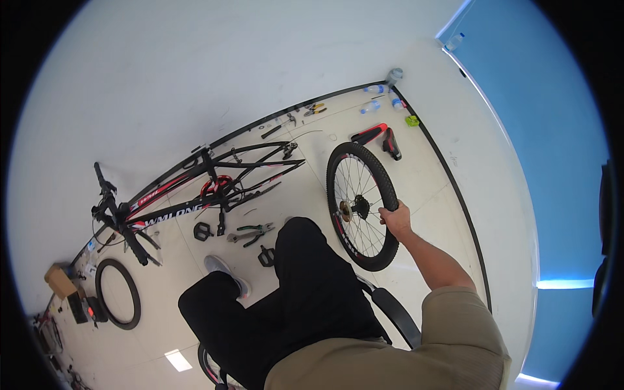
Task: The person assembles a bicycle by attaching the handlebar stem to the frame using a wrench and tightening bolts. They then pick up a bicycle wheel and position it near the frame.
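Note:
My right hand point(394, 221) is closed on the tyre of a bicycle wheel point(381, 175), at the side nearest my arm. The wheel stands upright on the floor to my right, leaning slightly. A black cassette point(361, 207) and a brake disc point(345, 210) show at its hub. My left hand is out of view. In front of me on the left lies a black and red bicycle frame point(172, 216) with its handlebar point(107, 188) attached. It has no wheels fitted. A saddle point(391, 144) rests on the floor just beyond the wheel.
Pliers point(255, 234) and two pedals point(203, 231) lie near my feet. A loose tyre point(135, 296) leans at the left, beside a cardboard box point(60, 281). A hammer point(279, 127) and water bottles point(370, 106) lie along the far wall. Part of another wheel point(207, 364) shows below my legs.

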Tool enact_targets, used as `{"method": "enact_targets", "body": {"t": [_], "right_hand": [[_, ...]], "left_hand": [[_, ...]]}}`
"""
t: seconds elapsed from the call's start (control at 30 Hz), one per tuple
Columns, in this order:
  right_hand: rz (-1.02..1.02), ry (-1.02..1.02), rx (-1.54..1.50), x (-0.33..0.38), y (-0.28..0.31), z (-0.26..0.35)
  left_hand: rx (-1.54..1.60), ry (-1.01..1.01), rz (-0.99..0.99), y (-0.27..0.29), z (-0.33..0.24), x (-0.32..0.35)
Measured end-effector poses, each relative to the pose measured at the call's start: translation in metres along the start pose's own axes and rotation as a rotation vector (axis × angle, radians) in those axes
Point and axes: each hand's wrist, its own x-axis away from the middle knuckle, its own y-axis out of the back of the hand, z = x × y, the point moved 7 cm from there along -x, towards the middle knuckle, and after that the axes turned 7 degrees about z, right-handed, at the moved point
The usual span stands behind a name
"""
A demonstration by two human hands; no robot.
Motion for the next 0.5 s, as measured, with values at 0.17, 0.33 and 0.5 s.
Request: {"method": "enact_targets", "body": {"t": [0.17, 0.33, 0.5], "right_hand": [[-0.033, 0.053, 0.038, -0.004, -0.016, 0.016], [-0.013, 0.047, -0.035, -0.016, -0.005, -0.024], [0.017, 0.032, -0.065, -0.005, -0.021, -0.022]], "left_hand": [[-0.058, -0.014, 0.023, 0.008, 0.02, -0.007], [-0.234, 0.049, -0.018, 0.021, 0.029, -0.021], [-0.364, 0.029, -0.048, 0.025, 0.022, -0.014]]}}
